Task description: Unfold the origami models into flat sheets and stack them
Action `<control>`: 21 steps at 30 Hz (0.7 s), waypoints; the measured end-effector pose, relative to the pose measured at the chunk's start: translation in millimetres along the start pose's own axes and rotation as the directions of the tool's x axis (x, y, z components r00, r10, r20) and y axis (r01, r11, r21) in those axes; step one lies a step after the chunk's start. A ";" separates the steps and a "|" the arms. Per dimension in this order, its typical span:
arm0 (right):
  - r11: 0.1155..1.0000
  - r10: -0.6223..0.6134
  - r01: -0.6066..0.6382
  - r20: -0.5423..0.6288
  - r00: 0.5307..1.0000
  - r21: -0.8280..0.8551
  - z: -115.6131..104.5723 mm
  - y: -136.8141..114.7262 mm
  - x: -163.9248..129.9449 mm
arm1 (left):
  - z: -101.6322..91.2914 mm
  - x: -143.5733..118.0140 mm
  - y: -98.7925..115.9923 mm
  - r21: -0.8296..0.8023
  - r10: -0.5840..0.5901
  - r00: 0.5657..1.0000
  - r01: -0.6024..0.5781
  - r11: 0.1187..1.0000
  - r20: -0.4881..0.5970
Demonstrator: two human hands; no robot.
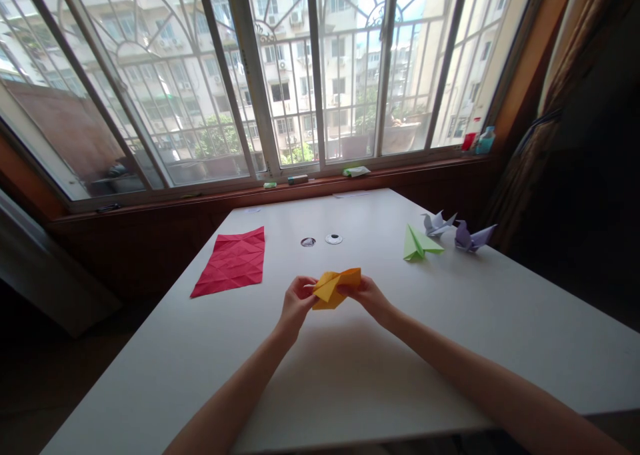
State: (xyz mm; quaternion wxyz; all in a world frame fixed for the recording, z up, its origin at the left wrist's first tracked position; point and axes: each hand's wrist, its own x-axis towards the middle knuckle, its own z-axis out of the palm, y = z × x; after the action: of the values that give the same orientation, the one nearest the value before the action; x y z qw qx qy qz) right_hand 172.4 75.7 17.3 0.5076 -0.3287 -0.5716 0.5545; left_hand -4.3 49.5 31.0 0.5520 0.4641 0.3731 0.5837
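A partly folded piece of yellow origami paper (330, 292) is held up over the white table (320, 381). My left hand (299, 299) pinches its left edge between thumb and fingers. On the opposite side, my right hand (367, 296) grips the paper, with some fingertips hidden behind or within the folds. Creased flaps cross near the middle of the yellow paper. To the left lies a creased red paper sheet (231, 261), opened out flat. Beyond my hands are two small round discs, a dark one (308, 242) and a white one with a dark spot (334, 239).
At the right stand a green paper plane (419, 243), a grey paper crane (438, 224) and a purple paper crane (473, 237). Behind the table, the windowsill (220, 192) carries small items and two bottles (477, 141). A curtain (545, 115) hangs at the right.
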 end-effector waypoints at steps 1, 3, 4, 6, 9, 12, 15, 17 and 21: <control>1.000 -0.003 0.003 -0.006 1.000 -0.006 -0.8 1.6 0.7 | -0.4 0.7 -1.0 -0.009 -0.001 1.000 0.001 1.000 -0.007; 1.000 -0.009 0.009 -0.011 1.000 -0.018 -1.3 3.8 1.0 | -2.0 2.6 -3.2 -0.029 -0.007 1.000 0.007 1.000 -0.021; 1.000 -0.011 0.011 -0.010 1.000 -0.024 -1.1 4.4 0.7 | -2.9 3.6 -4.3 -0.038 -0.013 1.000 0.012 0.999 -0.024; 0.999 -0.014 0.014 -0.004 1.000 -0.035 -0.2 4.9 -0.2 | -4.3 4.9 -5.9 -0.054 -0.027 0.999 0.026 0.998 -0.020; 0.999 -0.006 0.006 0.006 1.000 -0.044 1.4 4.0 -1.9 | -5.1 5.1 -7.7 -0.063 -0.046 0.999 0.045 0.997 -0.016; 0.999 0.018 -0.018 0.013 1.000 -0.042 2.3 1.9 -3.1 | -4.9 4.3 -8.9 -0.059 -0.062 0.998 0.061 0.996 -0.020; 0.998 0.052 -0.051 0.035 0.998 -0.030 2.7 -0.6 -3.9 | -4.8 4.2 -9.8 -0.051 -0.064 0.997 0.062 0.997 -0.036; 0.997 0.081 -0.080 0.062 0.995 -0.021 3.0 -2.5 -4.5 | -4.9 4.7 -10.6 -0.045 -0.066 0.996 0.063 0.997 -0.060; 0.987 0.158 -0.159 0.157 0.975 -0.005 3.3 -7.1 -7.2 | -5.1 6.4 -13.1 -0.049 -0.091 0.990 0.086 0.995 -0.108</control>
State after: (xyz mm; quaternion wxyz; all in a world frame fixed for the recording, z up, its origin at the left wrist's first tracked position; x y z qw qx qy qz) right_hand 172.5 66.7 23.0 0.4163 -0.3267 -0.5798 0.6195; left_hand -5.0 57.7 17.9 0.5661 0.4019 0.4101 0.5914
